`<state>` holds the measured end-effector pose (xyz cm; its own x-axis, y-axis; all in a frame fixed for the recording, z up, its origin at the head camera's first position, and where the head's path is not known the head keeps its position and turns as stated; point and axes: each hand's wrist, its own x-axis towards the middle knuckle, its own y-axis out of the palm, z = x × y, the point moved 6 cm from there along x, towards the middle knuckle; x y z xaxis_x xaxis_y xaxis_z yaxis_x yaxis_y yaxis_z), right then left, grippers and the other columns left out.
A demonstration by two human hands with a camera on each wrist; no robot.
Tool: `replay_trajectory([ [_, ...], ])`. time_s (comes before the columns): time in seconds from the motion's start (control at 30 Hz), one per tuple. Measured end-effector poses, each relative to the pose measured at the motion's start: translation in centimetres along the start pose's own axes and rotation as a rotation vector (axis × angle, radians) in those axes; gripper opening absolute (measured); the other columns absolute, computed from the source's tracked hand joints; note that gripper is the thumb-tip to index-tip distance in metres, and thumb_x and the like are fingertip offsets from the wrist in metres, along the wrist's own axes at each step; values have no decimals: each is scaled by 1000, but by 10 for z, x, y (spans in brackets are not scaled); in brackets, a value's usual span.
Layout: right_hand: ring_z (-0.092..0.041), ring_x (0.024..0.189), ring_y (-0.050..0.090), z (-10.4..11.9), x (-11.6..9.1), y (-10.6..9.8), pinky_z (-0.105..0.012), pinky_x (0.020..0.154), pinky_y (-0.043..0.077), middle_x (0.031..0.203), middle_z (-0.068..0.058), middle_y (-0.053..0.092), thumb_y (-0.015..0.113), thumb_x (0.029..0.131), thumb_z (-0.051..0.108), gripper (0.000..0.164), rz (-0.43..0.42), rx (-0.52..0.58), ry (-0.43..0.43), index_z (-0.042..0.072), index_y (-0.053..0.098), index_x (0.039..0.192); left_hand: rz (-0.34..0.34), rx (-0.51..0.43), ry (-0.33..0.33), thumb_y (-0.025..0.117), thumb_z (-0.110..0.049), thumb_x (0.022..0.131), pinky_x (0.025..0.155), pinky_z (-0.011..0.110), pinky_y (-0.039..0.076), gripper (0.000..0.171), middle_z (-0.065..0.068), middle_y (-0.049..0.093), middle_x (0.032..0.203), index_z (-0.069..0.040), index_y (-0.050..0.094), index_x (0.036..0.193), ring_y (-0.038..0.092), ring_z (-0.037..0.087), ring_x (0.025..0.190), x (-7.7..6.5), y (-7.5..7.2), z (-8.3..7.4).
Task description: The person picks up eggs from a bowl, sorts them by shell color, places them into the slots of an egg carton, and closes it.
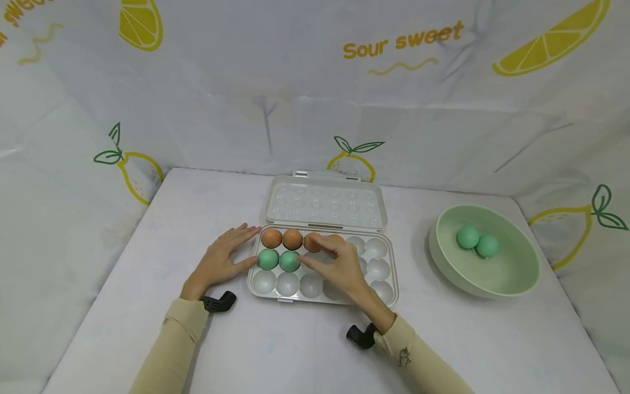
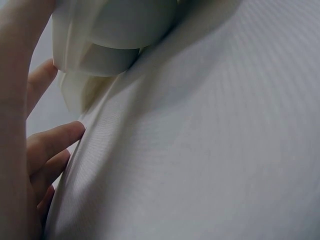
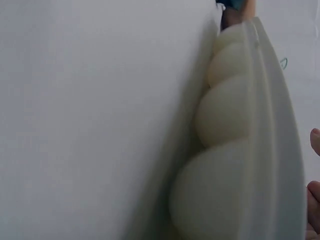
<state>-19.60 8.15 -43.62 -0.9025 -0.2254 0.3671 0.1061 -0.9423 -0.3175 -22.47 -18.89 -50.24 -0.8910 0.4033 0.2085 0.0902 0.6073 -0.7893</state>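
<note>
A white plastic egg tray lies with its clear lid folded back behind it. Several orange balls fill part of its back row. In the middle row sit two green balls, one at the left end and another beside it. My left hand rests at the tray's left edge, fingers spread, thumb beside the end green ball. My right hand reaches over the tray. Its thumb tip is right at the second green ball, and its index finger overlaps an orange one. These fingers stand apart.
To the right stands a pale green bowl with two green balls inside. A white cloth covers the table, and a lemon-print curtain hangs behind. Black devices are strapped at both wrists.
</note>
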Motion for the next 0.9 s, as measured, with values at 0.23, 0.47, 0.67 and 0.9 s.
replay_trajectory([
  [0.23, -40, 113, 72, -6, 2, -34, -37, 95, 61, 118, -24, 74, 88, 75, 0, 46, -79, -29, 71, -8, 73, 118, -3, -3, 2, 75, -38, 89, 129, 57, 27, 72, 6, 54, 155, -21, 49, 153, 42, 37, 150, 0, -1, -1],
  [0.47, -18, 116, 71, -12, 0, -74, -20, 99, 57, 121, -27, 72, 86, 76, -4, 44, -165, -63, 107, -10, 72, 118, -3, -2, 3, 74, -38, 89, 128, 57, 27, 71, 6, 54, 155, -20, 49, 153, 42, 37, 150, 0, -1, -2],
  [0.67, -2, 113, 68, -19, -1, -122, -15, 98, 55, 122, -27, 72, 85, 79, -1, 41, -280, -107, 141, -8, 73, 118, -5, -9, 1, 75, -38, 89, 128, 57, 27, 72, 7, 54, 155, -21, 49, 153, 42, 38, 150, 0, -1, -3],
  [0.9, -8, 113, 71, -28, -11, -179, -11, 95, 56, 122, -26, 72, 86, 79, -1, 40, -430, -197, 212, -9, 73, 116, 12, -12, -20, 76, -38, 89, 130, 55, 26, 72, 6, 52, 157, -22, 48, 154, 40, 35, 151, 0, 1, -1],
])
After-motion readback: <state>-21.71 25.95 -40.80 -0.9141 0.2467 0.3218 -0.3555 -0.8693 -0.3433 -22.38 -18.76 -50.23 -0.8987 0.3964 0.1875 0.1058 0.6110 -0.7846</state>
